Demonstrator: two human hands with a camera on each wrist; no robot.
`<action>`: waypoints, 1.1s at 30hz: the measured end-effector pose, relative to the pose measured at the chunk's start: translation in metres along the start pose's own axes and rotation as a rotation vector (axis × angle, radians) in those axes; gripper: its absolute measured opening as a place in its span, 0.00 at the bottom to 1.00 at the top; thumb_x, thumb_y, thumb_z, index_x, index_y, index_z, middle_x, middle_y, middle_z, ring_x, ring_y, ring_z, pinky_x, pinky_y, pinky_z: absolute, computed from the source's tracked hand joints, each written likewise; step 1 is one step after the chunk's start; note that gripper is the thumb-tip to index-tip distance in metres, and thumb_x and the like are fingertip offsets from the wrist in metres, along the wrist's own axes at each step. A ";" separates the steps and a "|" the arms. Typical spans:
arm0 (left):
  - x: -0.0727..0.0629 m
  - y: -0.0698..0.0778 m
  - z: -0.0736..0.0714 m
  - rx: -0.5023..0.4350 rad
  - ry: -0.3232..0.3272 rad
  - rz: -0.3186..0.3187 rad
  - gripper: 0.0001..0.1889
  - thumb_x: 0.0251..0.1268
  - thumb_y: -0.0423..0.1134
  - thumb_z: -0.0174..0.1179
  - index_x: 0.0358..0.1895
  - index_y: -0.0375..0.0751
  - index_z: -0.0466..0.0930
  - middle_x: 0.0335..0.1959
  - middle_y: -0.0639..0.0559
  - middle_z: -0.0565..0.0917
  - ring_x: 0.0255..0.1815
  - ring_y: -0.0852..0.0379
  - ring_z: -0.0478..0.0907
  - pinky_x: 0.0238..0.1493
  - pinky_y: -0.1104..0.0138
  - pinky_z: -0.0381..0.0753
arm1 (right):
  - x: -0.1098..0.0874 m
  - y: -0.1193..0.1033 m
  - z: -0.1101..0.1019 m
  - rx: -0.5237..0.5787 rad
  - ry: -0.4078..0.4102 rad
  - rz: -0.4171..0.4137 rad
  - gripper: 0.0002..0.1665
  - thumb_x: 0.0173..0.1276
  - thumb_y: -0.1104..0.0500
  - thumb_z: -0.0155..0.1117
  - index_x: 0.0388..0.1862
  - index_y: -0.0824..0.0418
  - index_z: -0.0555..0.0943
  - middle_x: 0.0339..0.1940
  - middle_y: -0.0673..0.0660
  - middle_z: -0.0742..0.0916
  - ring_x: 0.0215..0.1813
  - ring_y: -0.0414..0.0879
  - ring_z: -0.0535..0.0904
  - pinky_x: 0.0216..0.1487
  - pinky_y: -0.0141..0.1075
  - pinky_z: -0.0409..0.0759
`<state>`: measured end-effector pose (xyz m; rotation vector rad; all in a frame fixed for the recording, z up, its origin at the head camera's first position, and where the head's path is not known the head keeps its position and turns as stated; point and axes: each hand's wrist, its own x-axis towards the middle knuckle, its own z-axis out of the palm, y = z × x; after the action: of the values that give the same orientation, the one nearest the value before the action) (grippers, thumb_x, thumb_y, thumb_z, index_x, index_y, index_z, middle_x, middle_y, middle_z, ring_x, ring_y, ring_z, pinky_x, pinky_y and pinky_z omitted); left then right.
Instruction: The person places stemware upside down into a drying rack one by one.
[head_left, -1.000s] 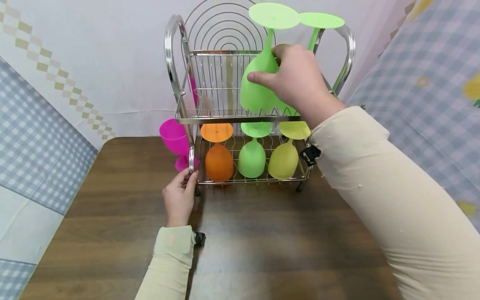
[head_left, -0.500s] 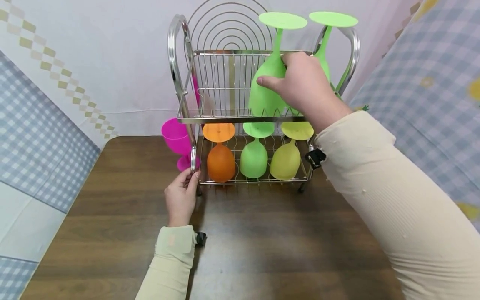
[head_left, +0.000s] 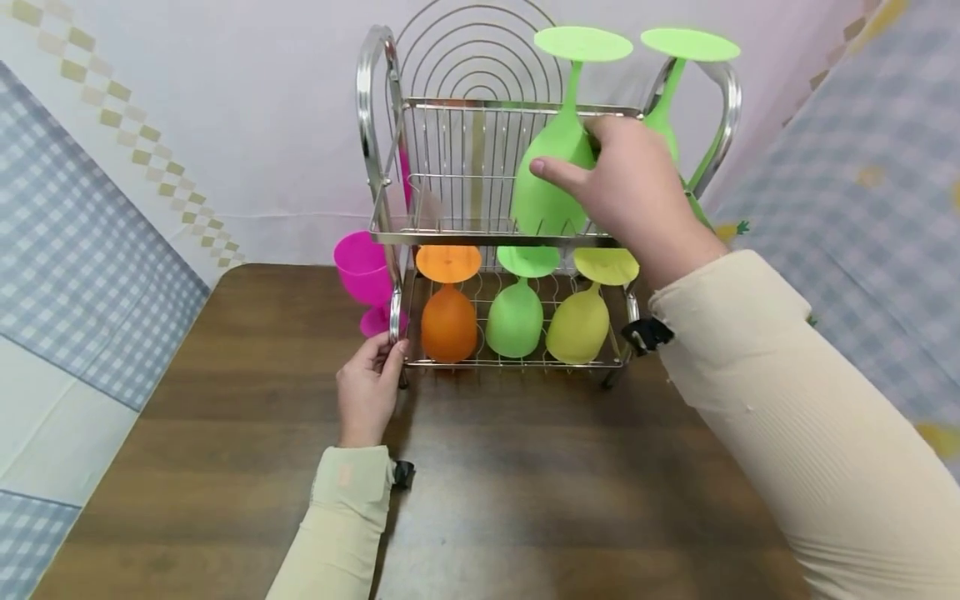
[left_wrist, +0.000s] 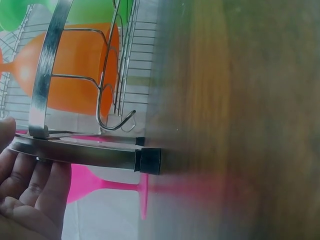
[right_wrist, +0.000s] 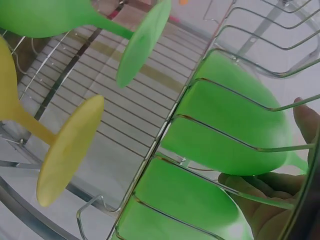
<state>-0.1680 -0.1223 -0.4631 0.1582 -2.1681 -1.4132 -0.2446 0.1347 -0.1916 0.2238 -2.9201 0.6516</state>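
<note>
My right hand (head_left: 633, 183) holds a green plastic goblet (head_left: 551, 183) by its bowl, thumb in front and fingers behind. The goblet stands upside down on the upper tier of a chrome dish rack (head_left: 487, 240), its rim down among the wires and its round foot on top. Just right of it is a second upturned green goblet (head_left: 663, 125), partly hidden behind the hand. At the rack's lower left, my left hand (head_left: 369, 392) grips the front leg (left_wrist: 85, 152) between thumb and fingers, just above its black foot cap (left_wrist: 150, 161).
On the lower tier, an orange goblet (head_left: 448, 325), a light green goblet (head_left: 514, 321) and a yellow goblet (head_left: 577, 325) stand upside down in a row. An upright magenta goblet (head_left: 363, 268) is beside the rack's left side. All stand on a brown wooden table (head_left: 480, 492), with cloth hangings around.
The held green goblet has come down slightly onto the upper tier and shifted a little right. The green goblet beside it has also moved right. My left hand stays on the leg.
</note>
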 end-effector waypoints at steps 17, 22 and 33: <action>0.005 -0.003 -0.005 -0.071 0.080 0.012 0.19 0.72 0.44 0.63 0.57 0.33 0.82 0.48 0.42 0.88 0.45 0.48 0.86 0.45 0.79 0.82 | -0.080 0.028 -0.003 0.269 0.315 -0.150 0.34 0.63 0.49 0.76 0.64 0.61 0.77 0.64 0.56 0.81 0.68 0.44 0.76 0.64 0.27 0.75; 0.012 -0.007 -0.016 -0.079 0.102 -0.048 0.26 0.71 0.43 0.64 0.66 0.32 0.74 0.57 0.42 0.84 0.54 0.47 0.83 0.57 0.64 0.83 | -0.112 0.039 0.008 0.414 0.394 -0.219 0.36 0.57 0.64 0.79 0.66 0.63 0.78 0.62 0.58 0.83 0.64 0.43 0.79 0.63 0.27 0.76; 0.056 0.000 -0.030 0.008 0.027 -0.124 0.44 0.65 0.51 0.68 0.78 0.39 0.56 0.74 0.50 0.68 0.73 0.56 0.66 0.74 0.67 0.65 | -0.172 0.076 0.065 0.849 0.449 -0.347 0.36 0.50 0.84 0.70 0.61 0.76 0.77 0.60 0.66 0.84 0.63 0.51 0.80 0.65 0.34 0.77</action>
<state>-0.2005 -0.1677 -0.4326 0.3173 -2.1744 -1.4616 -0.0962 0.1946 -0.3104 0.5601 -1.9651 1.5797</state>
